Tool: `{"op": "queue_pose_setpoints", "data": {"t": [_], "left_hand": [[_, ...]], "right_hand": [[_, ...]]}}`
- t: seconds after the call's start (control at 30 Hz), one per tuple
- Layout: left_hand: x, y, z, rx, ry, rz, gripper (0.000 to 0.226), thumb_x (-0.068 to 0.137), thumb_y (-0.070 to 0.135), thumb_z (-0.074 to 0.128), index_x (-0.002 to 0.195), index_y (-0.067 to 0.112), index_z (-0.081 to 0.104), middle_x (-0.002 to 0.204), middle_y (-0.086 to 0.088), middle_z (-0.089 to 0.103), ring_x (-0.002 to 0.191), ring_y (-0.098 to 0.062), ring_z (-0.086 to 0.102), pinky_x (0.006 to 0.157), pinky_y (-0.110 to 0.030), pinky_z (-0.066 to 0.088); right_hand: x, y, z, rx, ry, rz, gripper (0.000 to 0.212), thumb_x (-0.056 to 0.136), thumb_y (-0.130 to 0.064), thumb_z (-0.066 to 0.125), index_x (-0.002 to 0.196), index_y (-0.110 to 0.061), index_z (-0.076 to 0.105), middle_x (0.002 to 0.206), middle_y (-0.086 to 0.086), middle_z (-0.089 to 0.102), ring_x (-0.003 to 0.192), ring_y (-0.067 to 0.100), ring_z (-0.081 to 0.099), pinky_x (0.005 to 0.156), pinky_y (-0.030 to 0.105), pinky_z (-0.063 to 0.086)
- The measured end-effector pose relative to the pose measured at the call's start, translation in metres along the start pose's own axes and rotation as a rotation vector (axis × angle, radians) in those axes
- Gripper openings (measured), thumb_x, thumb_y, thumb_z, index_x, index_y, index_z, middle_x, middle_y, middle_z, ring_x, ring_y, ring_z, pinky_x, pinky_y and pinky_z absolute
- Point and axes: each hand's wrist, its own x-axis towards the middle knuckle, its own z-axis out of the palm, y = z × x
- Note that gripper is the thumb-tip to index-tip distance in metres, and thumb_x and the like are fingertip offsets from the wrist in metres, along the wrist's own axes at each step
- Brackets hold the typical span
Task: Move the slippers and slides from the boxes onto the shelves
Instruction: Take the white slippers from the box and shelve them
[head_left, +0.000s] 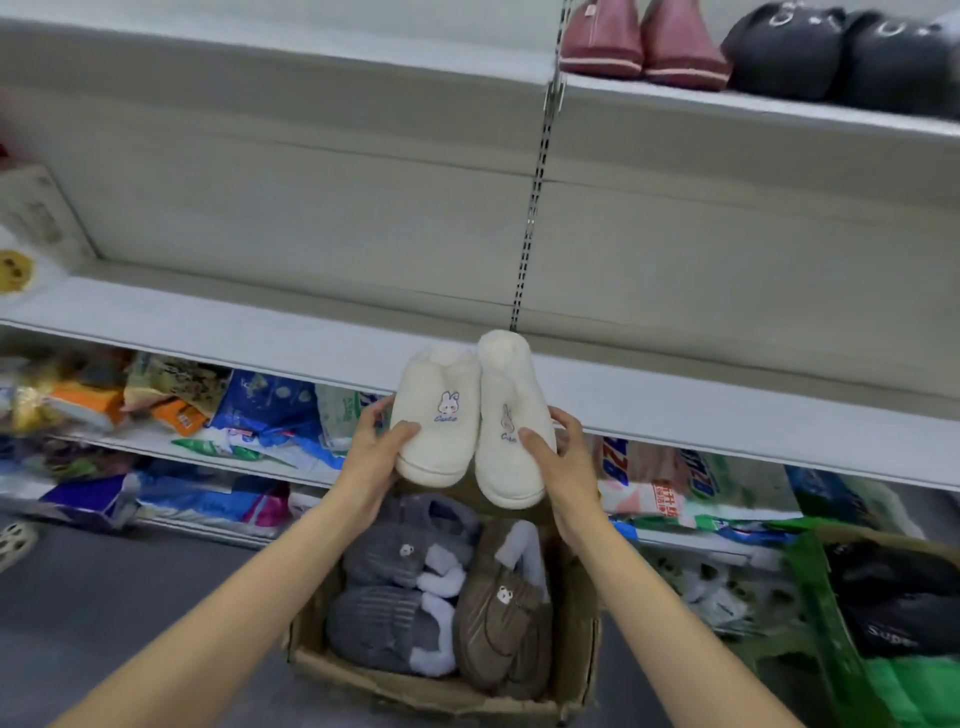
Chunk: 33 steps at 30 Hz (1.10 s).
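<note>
Here, cream slippers (467, 421) lengthwise toward the shelf (260, 322), toes nearest, gripped by both hands (470, 457)

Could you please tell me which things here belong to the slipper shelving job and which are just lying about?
Job: white slippers held by left hand and right hand; grey slippers and brown slippers in cardboard box; shelf.
Lying about: packaged goods below; green bag.

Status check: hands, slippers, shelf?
Left hand and right hand each grip one white slipper, pair above the box. Middle shelf ahead bare, nothing blocking.
</note>
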Motion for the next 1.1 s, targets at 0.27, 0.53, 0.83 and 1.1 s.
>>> {"op": "queue_pose_setpoints", "data": {"t": [0.27, 0.53, 0.83, 1.1], "left_hand": [[-0.036, 0.087, 0.021, -0.006, -0.084, 0.245, 0.055, 0.087, 0.015, 0.073, 0.131, 0.029, 0.043, 0.121, -0.014, 0.066, 0.1, -0.027, 0.067, 0.079, -0.04, 0.057], [-0.058, 0.153, 0.023, -0.014, -0.147, 0.43, 0.086, 0.061, 0.044, 0.08, 0.136, 0.035, 0.04, 0.112, -0.003, 0.075, 0.107, -0.028, 0.069, 0.083, -0.041, 0.056], [-0.02, 0.268, 0.026, -0.057, -0.21, 0.547, 0.059, 0.086, 0.024, 0.07, 0.138, 0.031, 0.043, 0.117, -0.007, 0.073, 0.098, -0.021, 0.069, 0.072, -0.027, 0.056], [0.073, 0.382, 0.038, -0.015, -0.247, 0.473, 0.037, 0.095, 0.016, 0.063, 0.13, 0.013, 0.054, 0.118, -0.006, 0.067, 0.092, -0.017, 0.068, 0.063, -0.024, 0.058]], "right_hand": [[-0.013, -0.105, -0.005, 0.016, -0.056, -0.21, 0.05, 0.087, -0.02, 0.074, 0.13, -0.026, 0.049, 0.12, -0.006, 0.064, 0.105, 0.013, 0.066, 0.085, 0.036, 0.06], [-0.016, -0.184, 0.007, 0.106, -0.101, -0.322, 0.047, 0.086, -0.02, 0.075, 0.125, -0.037, 0.054, 0.112, -0.009, 0.073, 0.102, 0.024, 0.07, 0.083, 0.051, 0.06], [0.017, -0.279, 0.064, 0.177, -0.048, -0.475, 0.046, 0.086, -0.017, 0.074, 0.127, -0.024, 0.056, 0.108, 0.003, 0.075, 0.1, 0.028, 0.072, 0.083, 0.044, 0.059], [0.107, -0.363, 0.121, 0.106, 0.025, -0.415, 0.04, 0.086, -0.023, 0.073, 0.123, -0.011, 0.062, 0.112, 0.006, 0.073, 0.1, 0.023, 0.071, 0.09, 0.041, 0.057]]}}
